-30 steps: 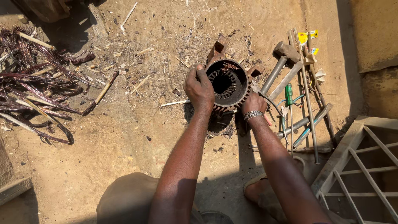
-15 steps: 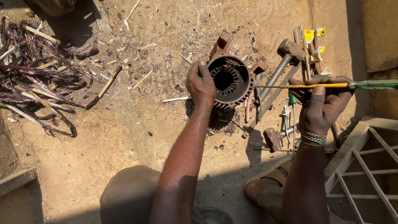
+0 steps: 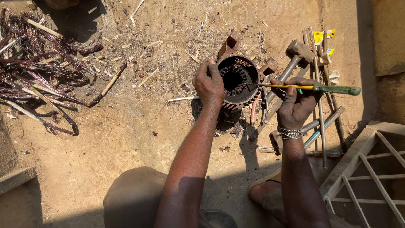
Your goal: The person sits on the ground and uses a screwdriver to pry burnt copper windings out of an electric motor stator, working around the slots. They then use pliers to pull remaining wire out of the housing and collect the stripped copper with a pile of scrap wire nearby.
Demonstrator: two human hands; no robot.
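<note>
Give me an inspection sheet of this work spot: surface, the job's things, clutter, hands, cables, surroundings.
Surface: bare dirt ground, sunlit, strewn with chips and splinters.
Job's things: round motor stator lying on the ground, bore facing up; green-handled screwdriver with its tip at the stator's rim.
Clutter: hammer, metal rods and other tools lying right of the stator; wooden stick.
Hands: left hand grips the stator's left rim; right hand, with a wrist bracelet, holds the screwdriver.
Cables: heap of stripped copper winding wire at the far left.
Surroundings: wooden frame at lower right; the person's knee and foot below.
</note>
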